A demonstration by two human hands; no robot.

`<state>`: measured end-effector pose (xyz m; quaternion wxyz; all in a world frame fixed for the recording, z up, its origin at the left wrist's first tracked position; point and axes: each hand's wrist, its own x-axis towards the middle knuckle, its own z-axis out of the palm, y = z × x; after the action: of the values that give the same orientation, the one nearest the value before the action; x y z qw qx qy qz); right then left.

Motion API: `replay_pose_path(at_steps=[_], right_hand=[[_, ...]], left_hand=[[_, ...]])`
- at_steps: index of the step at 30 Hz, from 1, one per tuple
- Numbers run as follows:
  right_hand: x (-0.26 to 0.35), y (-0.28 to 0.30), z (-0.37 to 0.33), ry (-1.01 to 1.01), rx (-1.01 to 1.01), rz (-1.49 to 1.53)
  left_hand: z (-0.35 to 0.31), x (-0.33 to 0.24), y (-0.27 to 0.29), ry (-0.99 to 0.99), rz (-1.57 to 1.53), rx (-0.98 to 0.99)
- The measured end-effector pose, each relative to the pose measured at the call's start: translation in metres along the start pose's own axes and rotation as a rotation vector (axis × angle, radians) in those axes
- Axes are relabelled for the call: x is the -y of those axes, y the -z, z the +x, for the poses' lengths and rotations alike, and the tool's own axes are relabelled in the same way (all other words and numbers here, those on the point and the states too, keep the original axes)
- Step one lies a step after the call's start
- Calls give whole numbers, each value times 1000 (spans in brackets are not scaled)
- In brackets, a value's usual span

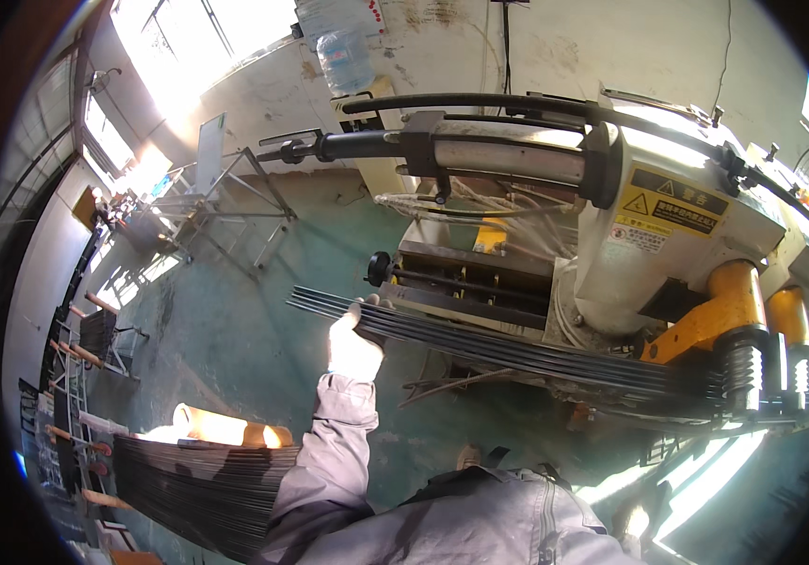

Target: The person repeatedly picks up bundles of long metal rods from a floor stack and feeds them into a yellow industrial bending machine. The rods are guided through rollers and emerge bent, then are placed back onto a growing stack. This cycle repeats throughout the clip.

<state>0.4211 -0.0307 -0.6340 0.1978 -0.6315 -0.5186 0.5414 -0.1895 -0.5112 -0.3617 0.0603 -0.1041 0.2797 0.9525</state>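
Note:
A white-gloved left hand, my left hand (355, 344), is closed around a bundle of long, thin black rods (498, 353) close to their left ends. The rods lie side by side, with their tips sticking out past my fingers. From my grip they run right, along the front of a bending-type machine (602, 235), to its orange arm (705, 325) and the coil springs (741, 377). My right hand cannot be made out; a small pale patch beside the jacket's lower right edge is unclear.
A large stack of black rods (207, 485) lies on a rack at the lower left, beside an orange-tan cylinder (225, 428). A dark round knob (379, 268) juts from the machine near my left hand. Farther back stand a metal frame (235, 188) and a water bottle (341, 61).

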Motion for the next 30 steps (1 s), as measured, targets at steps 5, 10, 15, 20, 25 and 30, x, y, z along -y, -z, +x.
replay_pose_path(at_steps=[5,10,15,20,25,30], right_hand=[[-16,-28,-55,-139,18,19],[-19,-33,-80,-156,39,55],[-34,-19,-63,-11,135,93],[-23,-36,-35,268,185,-787],[49,-93,-53,-224,131,-79],[111,-118,-48,-207,247,-72]], left_hand=[[68,-102,47,-38,120,43],[85,-130,68,-149,206,-28],[74,-137,81,33,339,46],[76,-146,86,125,534,98],[76,-143,74,68,570,7],[60,-113,72,-82,348,-120]])
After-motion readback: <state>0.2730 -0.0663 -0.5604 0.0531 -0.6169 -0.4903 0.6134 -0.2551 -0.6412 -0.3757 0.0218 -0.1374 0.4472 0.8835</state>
